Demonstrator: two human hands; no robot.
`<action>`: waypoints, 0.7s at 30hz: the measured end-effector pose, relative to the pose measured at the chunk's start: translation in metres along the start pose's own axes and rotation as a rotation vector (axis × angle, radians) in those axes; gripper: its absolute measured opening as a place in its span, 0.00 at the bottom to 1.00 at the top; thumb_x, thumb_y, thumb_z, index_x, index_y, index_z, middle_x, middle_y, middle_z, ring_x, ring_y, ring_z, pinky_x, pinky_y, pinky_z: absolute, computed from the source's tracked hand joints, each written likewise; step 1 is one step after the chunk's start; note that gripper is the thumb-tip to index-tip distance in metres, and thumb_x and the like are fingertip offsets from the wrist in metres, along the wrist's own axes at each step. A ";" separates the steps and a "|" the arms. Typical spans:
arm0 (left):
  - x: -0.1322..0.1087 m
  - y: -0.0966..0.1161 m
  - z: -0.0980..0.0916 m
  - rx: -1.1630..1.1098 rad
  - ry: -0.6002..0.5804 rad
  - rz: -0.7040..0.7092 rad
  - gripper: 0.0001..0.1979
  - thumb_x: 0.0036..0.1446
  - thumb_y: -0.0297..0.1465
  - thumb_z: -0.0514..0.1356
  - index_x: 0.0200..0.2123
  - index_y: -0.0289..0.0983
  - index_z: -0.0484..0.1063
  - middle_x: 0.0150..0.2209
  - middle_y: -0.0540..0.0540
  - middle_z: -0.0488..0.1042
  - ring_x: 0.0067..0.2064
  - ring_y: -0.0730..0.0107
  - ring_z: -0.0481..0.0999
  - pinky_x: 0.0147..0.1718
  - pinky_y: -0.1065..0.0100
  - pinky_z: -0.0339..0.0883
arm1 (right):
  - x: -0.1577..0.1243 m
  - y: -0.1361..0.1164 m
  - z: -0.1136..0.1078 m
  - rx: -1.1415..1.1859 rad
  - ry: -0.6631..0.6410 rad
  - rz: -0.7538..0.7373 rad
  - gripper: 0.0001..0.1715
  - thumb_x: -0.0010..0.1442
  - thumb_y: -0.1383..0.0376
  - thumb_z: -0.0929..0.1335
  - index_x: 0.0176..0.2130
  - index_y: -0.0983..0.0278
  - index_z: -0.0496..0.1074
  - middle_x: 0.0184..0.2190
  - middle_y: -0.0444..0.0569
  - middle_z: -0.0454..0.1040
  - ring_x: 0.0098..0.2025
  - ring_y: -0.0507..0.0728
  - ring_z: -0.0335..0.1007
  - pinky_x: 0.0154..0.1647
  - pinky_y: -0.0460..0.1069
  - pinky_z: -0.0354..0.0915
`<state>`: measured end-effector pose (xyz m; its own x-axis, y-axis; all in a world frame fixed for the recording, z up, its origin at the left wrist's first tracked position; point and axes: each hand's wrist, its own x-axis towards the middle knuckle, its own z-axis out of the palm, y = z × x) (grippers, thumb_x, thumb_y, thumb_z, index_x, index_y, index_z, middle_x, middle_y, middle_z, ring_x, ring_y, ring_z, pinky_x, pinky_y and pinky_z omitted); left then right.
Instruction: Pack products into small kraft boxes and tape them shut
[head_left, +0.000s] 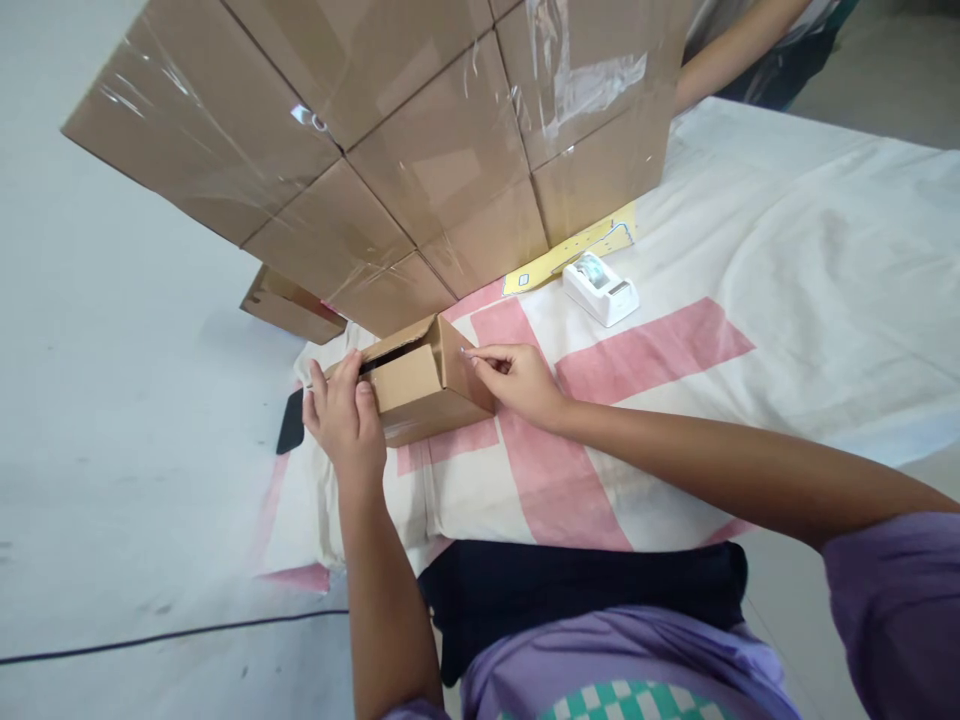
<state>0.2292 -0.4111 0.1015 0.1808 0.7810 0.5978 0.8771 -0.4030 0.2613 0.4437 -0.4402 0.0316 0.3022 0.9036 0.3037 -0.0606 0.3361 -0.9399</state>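
A small brown cardboard box point(424, 405) lies on the cloth in front of me, its top flaps partly raised with a dark gap between them. My left hand point(345, 410) grips the box's left end, fingers over the top edge and thumb on the near flap. At the right end, my right hand point(517, 378) is pinched, thumb and forefinger together against or just beside the box wall. A tiny pale, shiny bit shows at those fingertips, too small to name. A white tape dispenser point(600, 290) with a roll in it stands to the right, beyond my right hand.
Tall stacked cardboard boxes point(450, 180) rise behind the small box. Another open box point(292, 305) and a black phone-like object point(290, 422) are on the left. A yellow printed strip point(570, 250) lies under the stack. Someone's arm point(739, 50) reaches behind it. A black cable point(172, 635) runs lower left.
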 end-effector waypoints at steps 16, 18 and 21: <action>-0.002 -0.003 0.001 -0.020 0.021 0.009 0.23 0.70 0.34 0.46 0.63 0.46 0.68 0.66 0.48 0.69 0.75 0.56 0.47 0.69 0.48 0.38 | -0.011 -0.002 0.005 -0.074 -0.077 0.032 0.19 0.62 0.68 0.66 0.49 0.65 0.82 0.34 0.48 0.83 0.29 0.54 0.74 0.30 0.49 0.68; -0.001 -0.005 0.001 -0.025 0.007 0.006 0.23 0.71 0.35 0.45 0.64 0.46 0.67 0.68 0.48 0.66 0.75 0.56 0.46 0.69 0.47 0.37 | -0.013 0.000 0.003 -0.145 -0.127 -0.039 0.21 0.63 0.69 0.65 0.52 0.64 0.81 0.36 0.48 0.83 0.31 0.54 0.75 0.32 0.49 0.69; -0.003 -0.002 0.003 -0.016 -0.027 0.020 0.25 0.70 0.40 0.47 0.66 0.45 0.65 0.70 0.45 0.62 0.76 0.52 0.43 0.70 0.43 0.33 | -0.015 -0.001 0.000 -0.261 -0.189 -0.178 0.24 0.65 0.71 0.63 0.55 0.64 0.78 0.40 0.50 0.82 0.36 0.56 0.76 0.38 0.51 0.70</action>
<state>0.2281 -0.4107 0.0970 0.2103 0.7851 0.5826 0.8661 -0.4260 0.2614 0.4394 -0.4544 0.0276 0.1037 0.8783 0.4668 0.2290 0.4356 -0.8705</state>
